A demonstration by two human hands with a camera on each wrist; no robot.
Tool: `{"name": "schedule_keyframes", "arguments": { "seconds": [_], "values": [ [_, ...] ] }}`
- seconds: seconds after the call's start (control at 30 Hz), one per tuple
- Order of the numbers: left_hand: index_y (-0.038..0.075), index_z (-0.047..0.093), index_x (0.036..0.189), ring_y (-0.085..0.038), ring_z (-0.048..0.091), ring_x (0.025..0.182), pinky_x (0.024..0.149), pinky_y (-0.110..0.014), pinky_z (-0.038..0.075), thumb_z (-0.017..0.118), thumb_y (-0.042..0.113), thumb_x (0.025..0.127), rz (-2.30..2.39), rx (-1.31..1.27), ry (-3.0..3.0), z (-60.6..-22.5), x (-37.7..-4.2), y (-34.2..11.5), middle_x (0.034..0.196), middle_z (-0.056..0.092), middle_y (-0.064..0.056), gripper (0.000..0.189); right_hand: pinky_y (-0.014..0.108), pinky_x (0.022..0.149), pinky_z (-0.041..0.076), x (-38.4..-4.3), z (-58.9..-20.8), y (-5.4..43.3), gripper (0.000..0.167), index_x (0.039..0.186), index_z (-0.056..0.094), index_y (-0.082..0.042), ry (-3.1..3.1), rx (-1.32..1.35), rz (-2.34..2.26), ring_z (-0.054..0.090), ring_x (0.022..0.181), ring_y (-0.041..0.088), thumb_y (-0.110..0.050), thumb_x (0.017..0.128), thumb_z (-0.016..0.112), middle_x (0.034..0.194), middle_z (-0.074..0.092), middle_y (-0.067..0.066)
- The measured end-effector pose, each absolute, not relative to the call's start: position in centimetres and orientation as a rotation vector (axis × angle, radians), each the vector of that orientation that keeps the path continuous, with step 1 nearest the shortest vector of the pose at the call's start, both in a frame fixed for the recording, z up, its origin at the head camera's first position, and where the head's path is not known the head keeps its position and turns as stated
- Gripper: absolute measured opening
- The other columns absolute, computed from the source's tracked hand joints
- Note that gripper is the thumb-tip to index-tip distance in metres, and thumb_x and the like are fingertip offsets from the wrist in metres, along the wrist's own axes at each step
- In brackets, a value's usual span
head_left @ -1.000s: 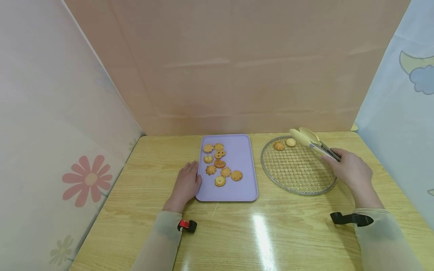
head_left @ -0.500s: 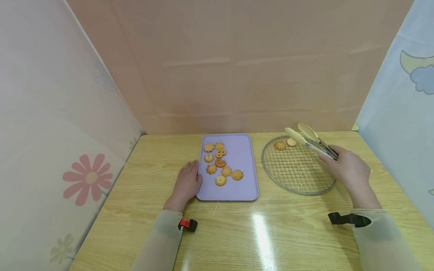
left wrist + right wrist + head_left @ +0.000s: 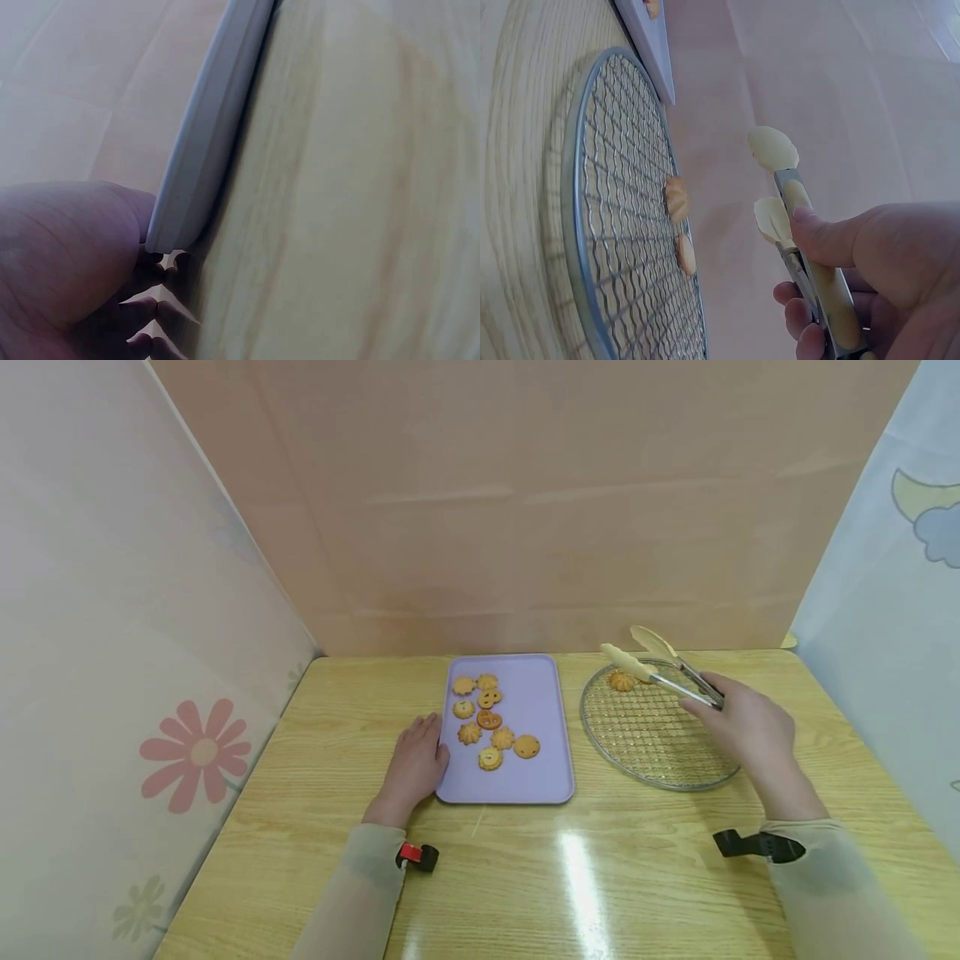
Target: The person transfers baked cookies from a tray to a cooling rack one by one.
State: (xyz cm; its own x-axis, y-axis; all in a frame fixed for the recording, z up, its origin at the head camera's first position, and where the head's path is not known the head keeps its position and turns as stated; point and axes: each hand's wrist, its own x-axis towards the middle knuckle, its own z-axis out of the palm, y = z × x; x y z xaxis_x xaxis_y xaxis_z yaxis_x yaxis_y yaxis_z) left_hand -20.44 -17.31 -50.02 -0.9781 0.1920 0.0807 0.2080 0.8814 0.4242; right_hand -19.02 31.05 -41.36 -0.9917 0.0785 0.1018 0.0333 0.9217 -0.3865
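Note:
My left hand [image 3: 412, 764] rests at the left edge of a lilac tray [image 3: 540, 781]. In the left wrist view the thumb lies against the tray's rim [image 3: 199, 135], the fingers on its outer side. Several cookies sit on the tray, among them a pretzel cookie [image 3: 489, 720] and a round one [image 3: 527, 747]. My right hand [image 3: 750, 722] grips tongs [image 3: 663, 677] with cream tips, spread apart, nothing between them. They hang over a round wire rack [image 3: 660, 752], where a fluted cookie [image 3: 676, 199] and a smooth round cookie [image 3: 685, 254] lie near the far rim.
The wooden table [image 3: 510, 885] carries the tray and the rack side by side. A tan backdrop [image 3: 525, 510] rises behind the table's far edge. Patterned panels stand at left [image 3: 112, 635] and right [image 3: 885, 635].
My right hand has moved left with the tongs. Their tips have spread wider and now partly cover the round cookie in the head view. My left hand stays by the tray.

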Motion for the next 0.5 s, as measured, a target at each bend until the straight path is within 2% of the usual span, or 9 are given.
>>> {"name": "schedule_keyframes", "arguments": {
  "seconds": [0.2,0.3,0.37,0.5],
  "values": [
    [-0.010,0.047,0.161,-0.047,0.035,0.160,0.133,-0.060,0.025,0.057,0.013,0.112,-0.681,-0.322,-3.010,-50.1,-20.6,-17.3,0.167,0.045,-0.029,0.056,0.051,0.060,0.048,-19.5,-41.6,29.6,0.076,0.164,0.052,-0.008,-2.934,0.015,0.599,0.071,0.099,0.050,-0.057,0.108,0.066,0.131,0.071,0.034],
    [-0.010,0.047,0.161,-0.047,0.035,0.160,0.133,-0.060,0.026,0.057,0.013,0.112,-0.680,-0.329,-3.004,-50.1,-20.6,-17.3,0.167,0.046,-0.029,0.055,0.047,0.056,0.046,-19.6,-41.6,28.8,0.073,0.163,0.054,-0.012,-2.918,0.075,0.604,0.071,0.089,0.042,-0.055,0.107,0.069,0.120,0.076,0.028],
    [-0.010,0.047,0.161,-0.047,0.035,0.160,0.133,-0.060,0.026,0.057,0.014,0.112,-0.680,-0.329,-3.004,-50.2,-20.6,-17.3,0.167,0.046,-0.029,0.056,0.049,0.058,0.048,-19.7,-41.6,28.2,0.070,0.162,0.055,-0.012,-2.912,0.112,0.607,0.072,0.092,0.043,-0.053,0.106,0.071,0.120,0.076,0.026],
    [-0.010,0.047,0.161,-0.047,0.036,0.160,0.133,-0.060,0.026,0.057,0.013,0.112,-0.679,-0.326,-3.008,-50.2,-20.6,-17.4,0.167,0.046,-0.029,0.055,0.065,0.071,0.054,-19.9,-41.4,27.0,0.070,0.161,0.056,-0.010,-2.919,0.166,0.591,0.069,0.115,0.052,-0.049,0.105,0.074,0.137,0.071,0.027]
  ]
}}
